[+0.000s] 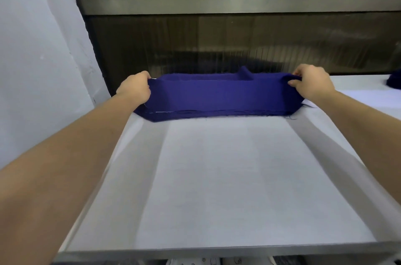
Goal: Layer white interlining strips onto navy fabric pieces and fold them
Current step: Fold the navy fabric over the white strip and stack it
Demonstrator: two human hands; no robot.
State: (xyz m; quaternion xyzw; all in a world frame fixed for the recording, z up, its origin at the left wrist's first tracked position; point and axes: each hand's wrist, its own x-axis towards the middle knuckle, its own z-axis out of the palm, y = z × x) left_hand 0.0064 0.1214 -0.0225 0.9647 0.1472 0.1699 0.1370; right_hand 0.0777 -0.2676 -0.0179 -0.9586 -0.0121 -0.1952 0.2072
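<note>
Both of your hands were on the navy fabric (217,95), which lay along the far edge of the worktop (217,178), one hand at each end. Your left hand (135,87) had its fingers curled round the left end, and your right hand (312,82) pinched the right end, thumb in front and fingers over the top. Holding the two ends at once looked like a way to keep the long piece taut and its edges level as the upper layer was brought over. A thin line of white interlining (165,111) showed at the near edge of the navy, with a white corner poking out by your right wrist, so the strip seemed to sit inside the fold already. I judged the fold to be under way, not yet pressed flat, as the far layer stood up in a ridge. More navy cloth (393,81) lay at the far right edge, well apart.
</note>
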